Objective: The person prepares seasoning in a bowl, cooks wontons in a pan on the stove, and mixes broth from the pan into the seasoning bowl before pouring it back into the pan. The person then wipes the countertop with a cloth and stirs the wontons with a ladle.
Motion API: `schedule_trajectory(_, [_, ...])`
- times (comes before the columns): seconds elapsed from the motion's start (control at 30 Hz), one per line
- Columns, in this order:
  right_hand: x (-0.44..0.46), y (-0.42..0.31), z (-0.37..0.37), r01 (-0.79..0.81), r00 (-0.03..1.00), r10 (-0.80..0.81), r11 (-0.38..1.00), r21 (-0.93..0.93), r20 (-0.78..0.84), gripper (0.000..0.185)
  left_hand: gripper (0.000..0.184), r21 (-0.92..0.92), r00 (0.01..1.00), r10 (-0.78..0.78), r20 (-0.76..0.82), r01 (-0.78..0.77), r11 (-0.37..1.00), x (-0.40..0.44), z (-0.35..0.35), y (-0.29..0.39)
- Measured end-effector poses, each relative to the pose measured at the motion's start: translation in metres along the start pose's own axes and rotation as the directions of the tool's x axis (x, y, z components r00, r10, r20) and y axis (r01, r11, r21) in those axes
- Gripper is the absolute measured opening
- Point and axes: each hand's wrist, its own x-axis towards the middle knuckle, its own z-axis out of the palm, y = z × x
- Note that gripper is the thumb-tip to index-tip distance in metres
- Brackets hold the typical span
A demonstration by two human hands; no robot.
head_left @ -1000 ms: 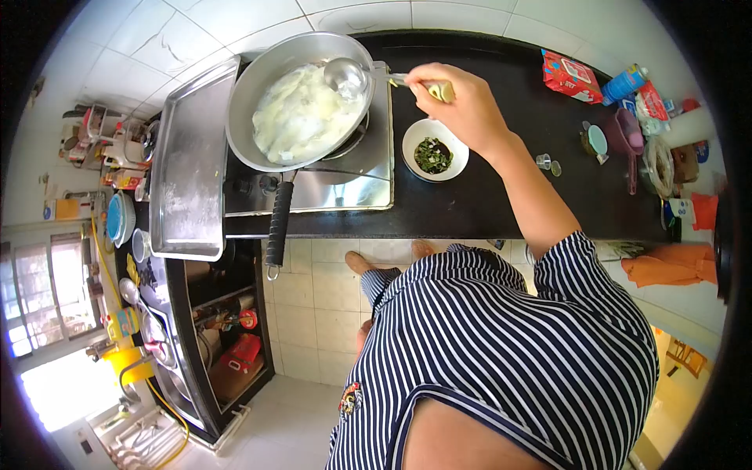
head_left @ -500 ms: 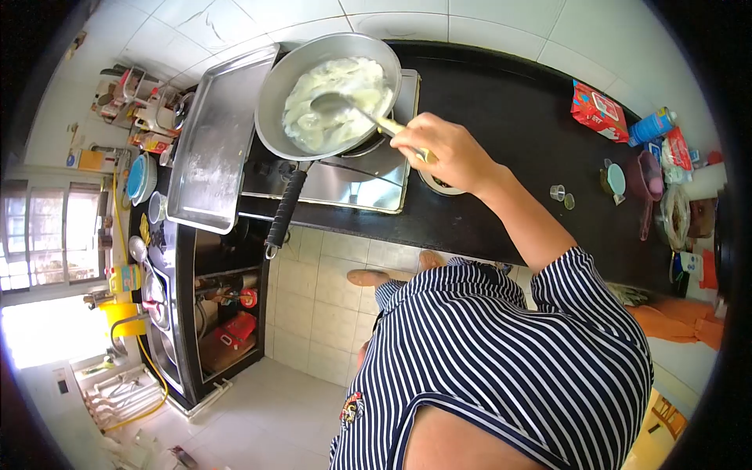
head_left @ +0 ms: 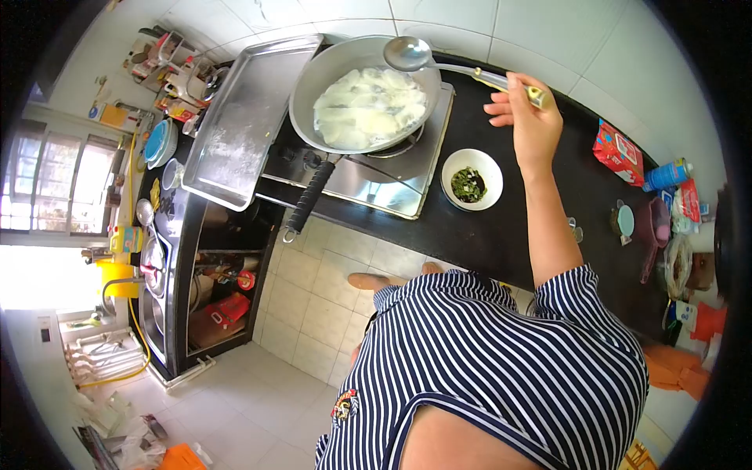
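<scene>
My right hand grips a metal ladle by the end of its handle, some fingers stretched out. The ladle's bowl is raised over the far right rim of a grey frying pan. Pale, folded pieces of food, which look like dumplings, lie in cloudy liquid in the pan. The pan sits on a gas stove, its black handle pointing toward me. Below my right hand, a white bowl with chopped greens in dark liquid stands on the counter. I cannot see my left hand.
A metal tray lies left of the pan. On the right of the black counter are a red packet, a blue bottle and a pink pot. A sink area with a yellow container is at far left.
The ladle has come up out of the pan, moving away and to the right with my right hand. The white bowl, mostly covered before, now shows fully. The view has shifted slightly.
</scene>
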Motion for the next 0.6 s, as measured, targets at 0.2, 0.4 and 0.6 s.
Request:
schedule_trajectory(0.2, [-0.012,0.002,-0.004,-0.003,0.999,0.003,1.000,-0.008,0.038,0.024,0.036,-0.009,1.000,0.002,-0.021,-0.002,1.000,0.002,-0.006,0.009])
schedule_trajectory(0.4, [-0.017,0.011,0.001,-0.011,0.996,0.017,0.997,-0.071,0.089,0.021,0.036,-0.007,0.999,0.025,-0.028,-0.025,1.000,0.008,-0.012,0.027])
schedule_trajectory(0.6, [-0.013,0.015,0.010,-0.044,0.981,0.071,0.988,-0.149,0.180,0.018,0.036,-0.010,0.999,0.041,-0.021,-0.041,0.999,0.013,-0.011,0.038])
